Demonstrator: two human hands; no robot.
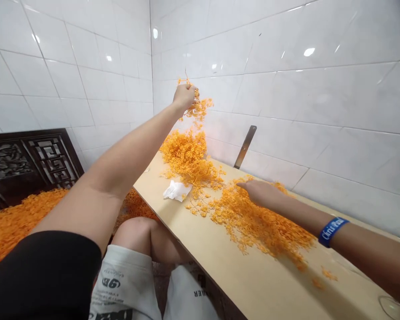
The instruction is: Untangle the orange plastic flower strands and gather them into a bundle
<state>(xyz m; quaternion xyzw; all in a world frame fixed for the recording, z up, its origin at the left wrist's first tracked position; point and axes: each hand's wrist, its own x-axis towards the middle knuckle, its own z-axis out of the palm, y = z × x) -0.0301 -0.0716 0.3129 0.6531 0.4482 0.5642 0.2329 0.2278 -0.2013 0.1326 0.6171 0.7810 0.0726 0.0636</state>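
Note:
Raised over the far end of the table, my left hand (184, 96) is closed on a thin sprig of orange dried flowers (200, 108), which hangs from the fingers. Below it lies a loose heap of similar orange flowers (188, 153). My right hand (258, 192) is low at the top of a spread bunch of orange dried flowers (253, 222), its fingers closed on it and partly hidden among the blooms. The bunch fans out under my right forearm towards the near side of the table.
A crumpled white tissue (177, 190) lies on the pale narrow table (220, 262). A metal bracket (245, 147) stands against the tiled wall (286, 98). To the left, more orange flowers (16, 222) are piled before a dark carved wooden panel (30, 155). My knees are beside the table.

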